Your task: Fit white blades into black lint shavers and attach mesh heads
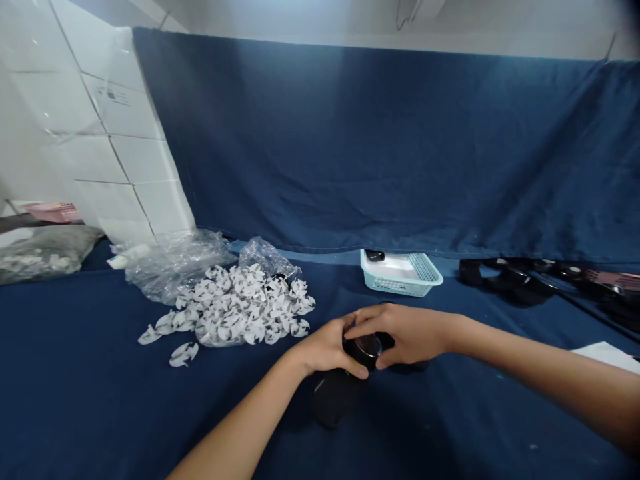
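Note:
Both hands meet over a black round part with a glossy, dark, rimmed face turned up. My left hand grips its left side, thumb along the near edge. From the right, my right hand closes on the same part, thumb at its near right edge and fingers over the top. Just below the hands lies a dark oval piece on the blue cloth; I cannot tell whether it is joined to the round part. More black material shows partly behind my right hand.
Left of the hands is a heap of small white curved plastic pieces, with clear plastic bags behind. A light-blue basket holds a small black item. Several black items lie at the right, near white paper. A blue curtain hangs behind.

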The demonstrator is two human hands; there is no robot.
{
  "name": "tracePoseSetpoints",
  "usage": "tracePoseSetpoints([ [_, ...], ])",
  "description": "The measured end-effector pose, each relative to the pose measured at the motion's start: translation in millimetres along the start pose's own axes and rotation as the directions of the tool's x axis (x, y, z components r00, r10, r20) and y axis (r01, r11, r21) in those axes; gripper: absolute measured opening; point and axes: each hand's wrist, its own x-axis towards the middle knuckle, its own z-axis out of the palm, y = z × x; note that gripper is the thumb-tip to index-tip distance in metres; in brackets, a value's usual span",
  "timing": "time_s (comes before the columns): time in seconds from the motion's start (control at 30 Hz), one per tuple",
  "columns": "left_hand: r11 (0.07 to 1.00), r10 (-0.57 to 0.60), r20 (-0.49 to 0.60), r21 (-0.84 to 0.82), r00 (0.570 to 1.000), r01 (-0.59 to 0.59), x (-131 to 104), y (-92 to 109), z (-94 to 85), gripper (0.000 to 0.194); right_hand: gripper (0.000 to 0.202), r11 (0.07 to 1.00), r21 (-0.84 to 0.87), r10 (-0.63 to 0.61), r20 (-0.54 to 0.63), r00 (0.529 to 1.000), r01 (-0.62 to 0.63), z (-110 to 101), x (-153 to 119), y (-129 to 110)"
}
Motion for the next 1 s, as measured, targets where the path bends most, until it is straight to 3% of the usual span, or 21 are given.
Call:
tracePoseSetpoints([
  [0.17,0.997,-0.070,-0.124,-0.024,0.990,0.067,0,-11,5.4,0.117,0.033,0.973,-0.158,0.157,-0.083,0.984,-0.169,13,7,-2],
  [0.3,0.991,-0.133,-0.183,-0.055,0.974,0.125,1,-14,8.0,0.122,0.054,0.897,-0.223,0.345,-0.186,0.920,-0.381,21,10,-2],
  [0.37,0.996,-0.081,-0.200,-0.048,0.976,0.073,1,-14,7.2,0.114,0.064,0.914,-0.186,0.320,-0.213,0.923,-0.360,17,9,-2],
  [0.43,1.000,-0.009,-0.218,-0.015,0.976,0.006,2,-14,5.5,0.107,0.071,0.966,-0.130,0.200,-0.166,0.966,-0.222,9,8,-2],
  [0.5,1.000,-0.005,-0.249,0.012,0.968,0.008,3,-16,3.9,0.110,0.059,0.984,-0.100,0.140,-0.077,0.987,-0.148,2,8,-2],
  [0.57,0.997,-0.049,-0.300,0.043,0.953,0.064,4,-18,3.1,0.116,0.044,0.957,-0.142,0.252,-0.026,0.967,-0.253,-2,8,-1],
  [0.67,0.991,-0.064,-0.344,0.090,0.937,0.101,5,-21,2.7,0.117,0.055,0.880,-0.201,0.417,-0.108,0.903,-0.430,-2,10,0],
  [0.73,0.993,-0.024,-0.349,0.102,0.937,0.063,6,-23,3.0,0.118,0.044,0.907,-0.178,0.357,-0.151,0.922,-0.380,-1,12,0],
  [0.83,0.991,0.030,-0.375,0.132,0.927,0.022,7,-24,4.6,0.119,0.052,0.962,-0.152,0.214,-0.101,0.972,-0.228,3,17,2],
  [0.9,0.988,0.041,-0.418,0.150,0.907,0.025,7,-24,5.9,0.118,0.034,0.953,-0.156,0.243,-0.110,0.964,-0.258,7,21,6],
  [1.0,0.989,0.036,-0.487,0.146,0.872,0.040,7,-23,6.6,0.117,0.049,0.900,-0.157,0.373,-0.206,0.905,-0.406,9,24,12],
])
